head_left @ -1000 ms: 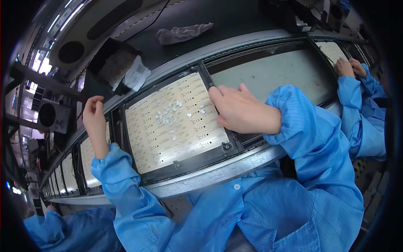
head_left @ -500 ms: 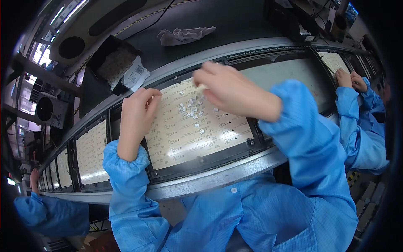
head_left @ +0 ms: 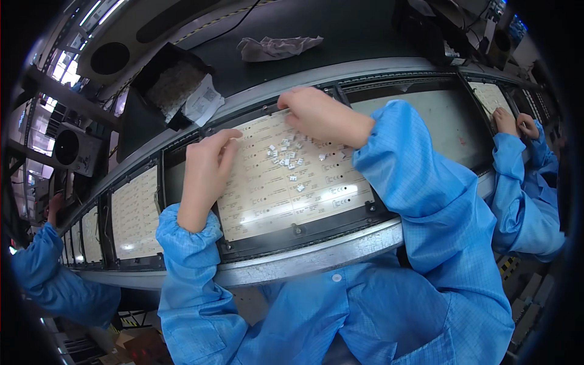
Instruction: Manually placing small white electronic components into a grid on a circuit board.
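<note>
A cream printed circuit board panel [head_left: 261,210] lies in a dark frame in front of me. Small white connectors [head_left: 288,160] are scattered loosely over its middle and right part. My left hand [head_left: 207,170] is over the panel's left edge, thumb and fingertips drawn together in a pinch near the far left corner. Whatever sits between them is too small to make out. Above the far edge, my right hand [head_left: 325,115] reaches in with curled fingers pointing left. Its thumb is mostly hidden, and what the fingertips hold, if anything, does not show.
A black bin [head_left: 161,82] of small pale parts, with a white label sheet [head_left: 205,100], stands beyond the metal rail. A crumpled cloth [head_left: 280,48] lies farther back. More framed panels [head_left: 137,213] run leftward. Co-workers' hands [head_left: 508,121] work at the far right; another blue sleeve [head_left: 39,255] shows left.
My right hand has shifted slightly left along the panel's far edge, and its forearm has drawn in. My left hand stays pinched near the far left corner. The whole view has shifted a little.
</note>
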`<state>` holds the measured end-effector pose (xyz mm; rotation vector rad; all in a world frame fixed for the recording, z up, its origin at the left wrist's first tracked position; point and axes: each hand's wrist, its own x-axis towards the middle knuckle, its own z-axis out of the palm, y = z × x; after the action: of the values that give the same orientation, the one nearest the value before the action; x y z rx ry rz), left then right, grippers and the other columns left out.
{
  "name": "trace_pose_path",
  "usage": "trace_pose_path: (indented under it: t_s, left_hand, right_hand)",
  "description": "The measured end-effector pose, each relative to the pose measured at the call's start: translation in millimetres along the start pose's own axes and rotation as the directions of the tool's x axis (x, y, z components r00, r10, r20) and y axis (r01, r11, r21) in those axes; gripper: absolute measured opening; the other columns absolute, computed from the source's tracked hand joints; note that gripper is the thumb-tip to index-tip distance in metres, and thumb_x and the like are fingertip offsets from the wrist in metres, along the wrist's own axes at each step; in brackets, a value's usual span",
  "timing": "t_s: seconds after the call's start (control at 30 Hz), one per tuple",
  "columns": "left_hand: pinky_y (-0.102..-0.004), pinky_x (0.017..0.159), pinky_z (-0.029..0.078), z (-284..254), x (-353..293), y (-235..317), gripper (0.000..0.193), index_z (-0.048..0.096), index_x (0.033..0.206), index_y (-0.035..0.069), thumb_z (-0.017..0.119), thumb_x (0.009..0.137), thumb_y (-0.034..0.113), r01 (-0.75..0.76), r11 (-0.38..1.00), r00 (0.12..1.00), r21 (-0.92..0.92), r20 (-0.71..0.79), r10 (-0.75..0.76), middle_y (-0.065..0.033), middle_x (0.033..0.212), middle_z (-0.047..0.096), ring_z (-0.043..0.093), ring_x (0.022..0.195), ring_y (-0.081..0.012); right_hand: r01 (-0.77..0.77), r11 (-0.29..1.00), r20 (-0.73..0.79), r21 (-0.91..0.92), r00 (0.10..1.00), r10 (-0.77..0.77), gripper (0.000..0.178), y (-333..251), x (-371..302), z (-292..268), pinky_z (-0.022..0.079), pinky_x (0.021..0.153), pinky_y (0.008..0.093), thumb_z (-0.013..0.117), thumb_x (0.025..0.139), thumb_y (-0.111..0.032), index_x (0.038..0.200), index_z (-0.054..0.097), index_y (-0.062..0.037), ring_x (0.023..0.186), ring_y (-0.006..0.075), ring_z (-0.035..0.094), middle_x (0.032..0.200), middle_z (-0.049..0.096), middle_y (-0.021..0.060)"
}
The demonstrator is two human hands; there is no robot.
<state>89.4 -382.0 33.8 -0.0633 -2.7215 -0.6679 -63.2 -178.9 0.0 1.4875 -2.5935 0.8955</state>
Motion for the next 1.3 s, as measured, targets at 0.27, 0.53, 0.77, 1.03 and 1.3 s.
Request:
trace_pose_path:
  t_s: [0.27, 0.53, 0.77, 1.03, 1.3]
  left_hand:
    - [-0.0377, 0.078, 0.043, -1.0, 0.1, -0.7, 0.009, 0.067, 0.1, 0.007, 0.061, 0.094, 0.011, -0.01, 1.0, 1.0, 0.01, 0.021, 0.01, -0.0096, 0.079, 0.066, 0.062, 0.067, -0.0274]
    - [-0.0365, 0.084, 0.041, -1.5, -4.1, -4.0, 0.008, 0.067, 0.097, 0.007, 0.062, 0.092, 0.011, 0.008, 0.999, 0.999, 0.032, 0.052, -0.01, -0.0052, 0.085, 0.063, 0.062, 0.074, -0.0222]
    - [-0.0353, 0.09, 0.038, -0.9, -6.7, -0.9, 0.005, 0.067, 0.094, 0.009, 0.065, 0.089, 0.01, -0.12, 0.97, 0.991, 0.211, 0.087, 0.104, -0.0034, 0.086, 0.063, 0.062, 0.085, -0.0197]
    - [-0.0357, 0.089, 0.037, 0.1, -6.9, -4.7, 0.007, 0.067, 0.097, 0.01, 0.063, 0.091, 0.009, -0.133, 0.969, 0.99, 0.211, 0.08, 0.118, -0.0021, 0.087, 0.063, 0.059, 0.086, -0.0202]
    - [-0.0356, 0.086, 0.038, 3.1, -2.9, -4.2, 0.007, 0.069, 0.097, 0.009, 0.064, 0.092, 0.01, -0.157, 0.96, 0.988, 0.231, 0.045, 0.15, -0.0017, 0.084, 0.063, 0.057, 0.08, -0.0193]
  right_hand:
    - [-0.143, 0.96, -0.087, 0.24, 0.982, 0.168, 0.011, 27.8, -34.4, -46.3, 0.049, 0.066, 0.0316, 0.067, 0.093, -0.011, 0.096, 0.067, 0.0001, 0.072, 0.0178, 0.06, 0.079, 0.064, 0.0093]
    - [-0.148, 0.94, -0.029, 0.308, 0.986, 0.165, 0.018, 34.3, -34.7, -36.6, 0.055, 0.079, 0.0289, 0.066, 0.094, -0.01, 0.107, 0.072, -0.0002, 0.086, 0.018, 0.068, 0.094, 0.072, 0.0112]
    - [-0.095, 0.982, -0.052, 0.164, 0.993, 0.104, 0.016, 30.2, -20.4, -24.6, 0.055, 0.079, 0.0308, 0.066, 0.094, -0.008, 0.106, 0.072, 0.0006, 0.085, 0.0226, 0.069, 0.096, 0.072, 0.0135]
    - [-0.01, 0.999, -0.066, -0.051, 0.998, 0.006, 0.014, 36.6, -18.7, -17.8, 0.052, 0.081, 0.0361, 0.066, 0.092, -0.01, 0.101, 0.073, -0.0011, 0.086, 0.0289, 0.067, 0.096, 0.069, 0.0116]
    - [-0.03, 0.988, -0.122, -0.152, 0.993, 0.011, 0.012, 26.6, -22.8, -16.2, 0.041, 0.092, 0.0382, 0.066, 0.092, -0.012, 0.1, 0.069, -0.0044, 0.09, 0.0253, 0.064, 0.093, 0.067, 0.0095]
